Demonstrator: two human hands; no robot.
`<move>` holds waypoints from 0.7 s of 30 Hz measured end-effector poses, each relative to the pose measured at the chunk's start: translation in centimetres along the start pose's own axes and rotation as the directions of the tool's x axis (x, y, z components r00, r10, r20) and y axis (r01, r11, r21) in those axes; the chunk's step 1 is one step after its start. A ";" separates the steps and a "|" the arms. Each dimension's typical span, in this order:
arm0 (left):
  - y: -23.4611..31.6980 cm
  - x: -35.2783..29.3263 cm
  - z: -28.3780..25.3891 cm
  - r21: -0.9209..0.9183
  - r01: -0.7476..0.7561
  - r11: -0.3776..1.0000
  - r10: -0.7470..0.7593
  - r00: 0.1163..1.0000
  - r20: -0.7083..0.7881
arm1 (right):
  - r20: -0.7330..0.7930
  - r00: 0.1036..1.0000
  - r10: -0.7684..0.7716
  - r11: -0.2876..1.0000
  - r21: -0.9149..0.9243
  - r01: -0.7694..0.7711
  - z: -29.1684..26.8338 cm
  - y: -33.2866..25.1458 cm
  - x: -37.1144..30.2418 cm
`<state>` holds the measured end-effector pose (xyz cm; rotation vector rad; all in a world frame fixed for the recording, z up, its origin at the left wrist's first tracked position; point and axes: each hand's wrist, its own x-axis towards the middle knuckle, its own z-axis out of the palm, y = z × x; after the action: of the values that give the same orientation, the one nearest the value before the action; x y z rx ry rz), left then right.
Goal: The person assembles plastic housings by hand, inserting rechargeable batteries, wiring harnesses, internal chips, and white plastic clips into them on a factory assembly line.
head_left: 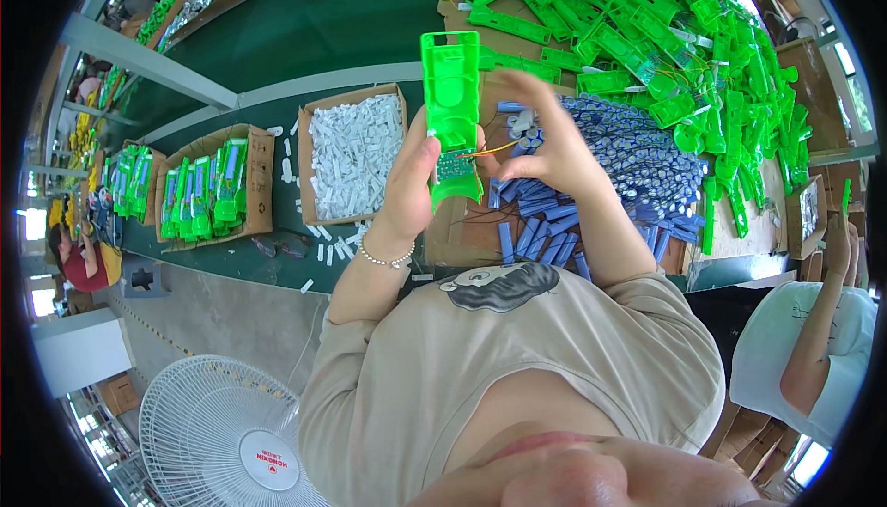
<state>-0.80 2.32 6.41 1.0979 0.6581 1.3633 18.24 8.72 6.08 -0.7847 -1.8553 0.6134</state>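
Left hand point(413, 183) holds green plastic housing point(451, 82); right hand point(556, 151), spread wide, is beside it. Wires point(499, 147) at circuit board point(455, 168) require slack.

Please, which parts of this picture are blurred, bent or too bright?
Head view: the bare right hand looks motion-blurred; the bright green plastic casing is clearer; the grey metal rail curves from fisheye distortion; the white window patch at the left rim is washed out.

Left fingers point(425, 161) hold a green plastic casing point(453, 119).
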 end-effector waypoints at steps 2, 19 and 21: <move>0.5 -0.2 -0.3 -0.005 0.020 1.000 -0.020 1.000 0.023 | 0.588 0.790 0.174 0.556 0.603 -0.572 1.5 1.2 -0.7; 1.4 -1.4 -2.7 0.470 -0.035 0.882 0.129 0.977 -0.169 | 0.677 0.594 0.434 0.645 0.227 -0.730 -1.6 -1.7 -1.1; 0.7 -1.1 -2.8 0.649 -0.085 0.756 0.232 0.962 -0.145 | 0.691 0.651 0.315 0.484 0.473 -0.736 -2.9 -1.6 -1.5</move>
<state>-3.75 1.82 5.70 1.5864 1.2843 1.4568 20.94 6.73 7.38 -0.6771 -1.5161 2.0566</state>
